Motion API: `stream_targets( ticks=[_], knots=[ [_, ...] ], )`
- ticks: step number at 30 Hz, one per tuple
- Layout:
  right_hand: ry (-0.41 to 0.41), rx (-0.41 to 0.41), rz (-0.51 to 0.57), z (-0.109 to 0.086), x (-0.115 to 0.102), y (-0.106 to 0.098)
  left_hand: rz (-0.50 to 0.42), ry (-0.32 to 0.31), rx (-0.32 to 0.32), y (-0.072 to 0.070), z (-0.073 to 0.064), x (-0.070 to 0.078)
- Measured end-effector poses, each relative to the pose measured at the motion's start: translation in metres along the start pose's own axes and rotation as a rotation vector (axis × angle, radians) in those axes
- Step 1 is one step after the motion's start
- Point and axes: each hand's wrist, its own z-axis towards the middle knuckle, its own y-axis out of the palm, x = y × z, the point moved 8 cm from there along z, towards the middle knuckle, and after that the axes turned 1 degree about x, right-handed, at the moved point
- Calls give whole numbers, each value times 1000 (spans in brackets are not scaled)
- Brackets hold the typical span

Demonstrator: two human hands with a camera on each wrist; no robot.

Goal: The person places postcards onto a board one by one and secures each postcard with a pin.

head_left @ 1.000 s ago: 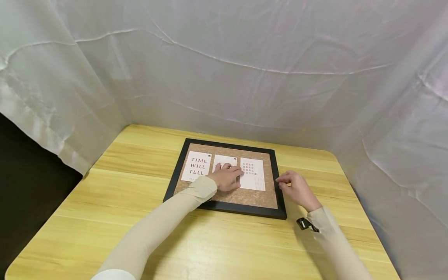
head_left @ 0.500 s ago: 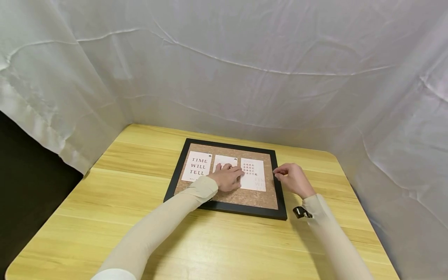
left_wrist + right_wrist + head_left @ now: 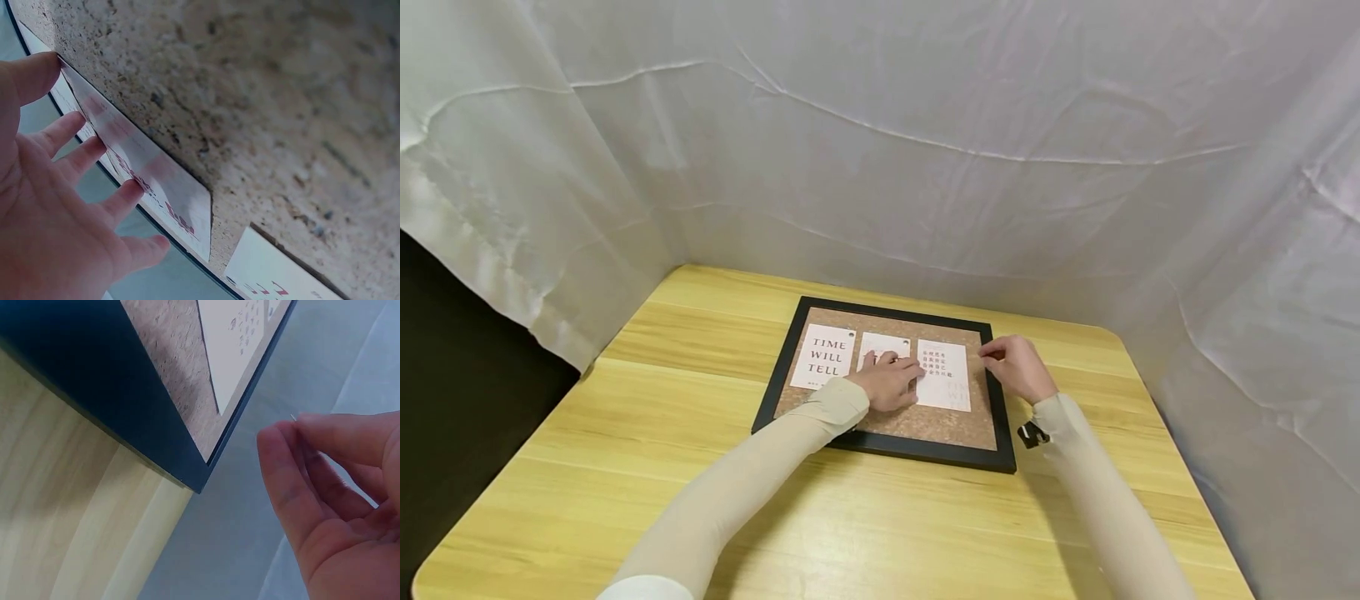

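Observation:
A black-framed cork board (image 3: 880,422) lies on the table with three white cards on its cork. My left hand (image 3: 887,383) rests with spread fingers over the middle card (image 3: 880,342), fingertips also at the edge of the right card (image 3: 946,387). In the left wrist view those fingers (image 3: 128,200) lie straight along the cards. My right hand (image 3: 1018,367) is above the frame's right side, beside the right card. Its thumb and forefinger pinch a pin (image 3: 293,417); only the thin point shows. The left card (image 3: 823,354) has a dark round tack at its top right corner, as does the middle card.
The wooden table (image 3: 865,533) extends on all sides of the board. A pale cloth curtain (image 3: 887,167) hangs behind and along both sides. A small black device (image 3: 1032,434) is strapped at the right wrist.
My right hand has moved up and left, from beside the frame's right edge to over it, near the right card's upper part. The left hand stays on the cards.

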Motion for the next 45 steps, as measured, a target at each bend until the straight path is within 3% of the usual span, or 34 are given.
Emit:
stream_targets(
  ticks=[10,25,34,45],
  knots=[
    [47,-21,-49,15,8,6,2,4,-1,-4,-1,6],
    [42,-64,-128,42,18,22,-7,4,8,-4,-1,5],
    [10,-97,-141,49,21,37,-8,6,6,-6,-5,8],
    [50,-130,-159,58,27,48,-17,-4,10,-4,-1,7]
  ],
)
